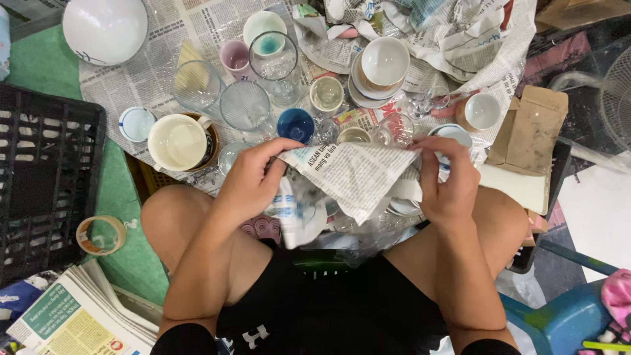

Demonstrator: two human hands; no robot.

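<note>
While two hands [253, 181] fold one newspaper sheet [351, 174].

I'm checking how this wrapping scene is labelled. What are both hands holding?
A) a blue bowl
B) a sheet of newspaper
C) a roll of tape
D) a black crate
B: the left hand and right hand each grip an edge of the newspaper sheet.

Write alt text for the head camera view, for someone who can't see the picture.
Seen from above, a seated person's left hand and right hand fold a sheet of newspaper around something hidden inside it. Ahead, cups, bowls and drinking glasses crowd a newspaper-covered surface, with a black crate, a tape roll and a newspaper stack to the left.
</note>
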